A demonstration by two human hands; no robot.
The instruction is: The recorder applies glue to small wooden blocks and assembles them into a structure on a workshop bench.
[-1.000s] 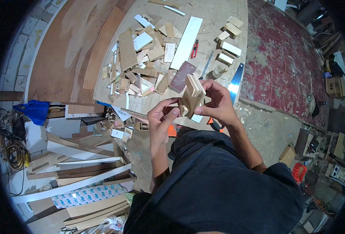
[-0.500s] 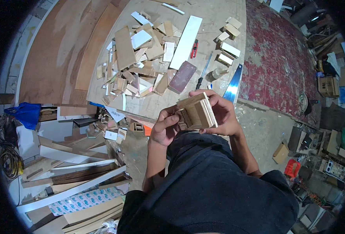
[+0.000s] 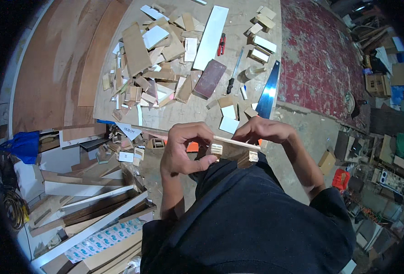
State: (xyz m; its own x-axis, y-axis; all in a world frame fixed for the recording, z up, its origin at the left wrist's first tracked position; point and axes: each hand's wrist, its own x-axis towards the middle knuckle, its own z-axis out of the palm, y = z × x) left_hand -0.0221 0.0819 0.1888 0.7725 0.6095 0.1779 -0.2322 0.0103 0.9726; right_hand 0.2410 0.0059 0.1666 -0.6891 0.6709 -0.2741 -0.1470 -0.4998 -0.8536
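A small plywood assembly (image 3: 234, 148) is held over my lap, in front of the bench edge. It is a flat board with two layered plywood pieces under it, their cut edges facing me. My left hand (image 3: 183, 147) grips its left end, thumb below and fingers bent over the top. My right hand (image 3: 268, 130) curls at the far right edge of the board; its fingertips are partly hidden there. Just beyond on the bench lie white-faced offcuts (image 3: 229, 124).
The bench holds a pile of wood offcuts (image 3: 135, 48), a long white strip (image 3: 211, 39), a maroon block (image 3: 210, 78), red-handled pliers (image 3: 222, 44), a screwdriver (image 3: 234, 73), a small bottle (image 3: 252, 73) and a saw blade (image 3: 269, 91). Boards (image 3: 88, 201) are stacked at lower left.
The plywood assembly has turned from showing its open inside to lying board-up with its edges toward me. My right hand has shifted from its right side to the far edge.
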